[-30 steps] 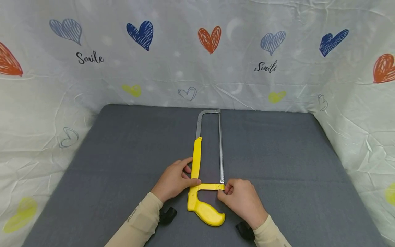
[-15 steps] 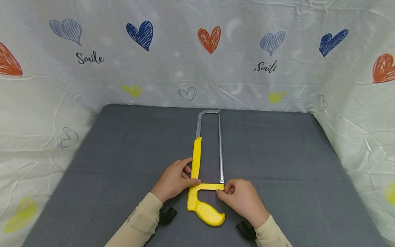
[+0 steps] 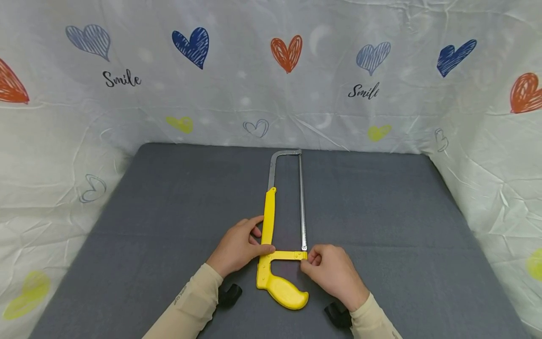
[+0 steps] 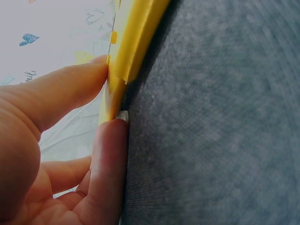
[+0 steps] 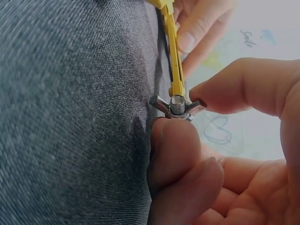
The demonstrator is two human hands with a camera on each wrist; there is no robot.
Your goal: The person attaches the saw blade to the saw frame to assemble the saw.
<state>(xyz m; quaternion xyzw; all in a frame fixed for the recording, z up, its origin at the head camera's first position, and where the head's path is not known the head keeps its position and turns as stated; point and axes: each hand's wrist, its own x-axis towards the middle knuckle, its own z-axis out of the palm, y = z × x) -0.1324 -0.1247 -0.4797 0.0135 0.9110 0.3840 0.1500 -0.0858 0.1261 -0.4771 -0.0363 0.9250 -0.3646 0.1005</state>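
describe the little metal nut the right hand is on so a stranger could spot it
On the grey felt table lies a yellow-handled hacksaw. Follow its yellow crossbar rightwards to the right hand. There sits a small silver wing nut, the only winged metal piece, pinched between the fingers.

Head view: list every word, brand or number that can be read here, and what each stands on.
"Smile" on the backdrop cloth, upper left.
"Smile" again on the same cloth, upper right; a fold hides part of its last letter.
Small dark print on the left sleeve: too small to read.
Hacksaw: no readable marking.
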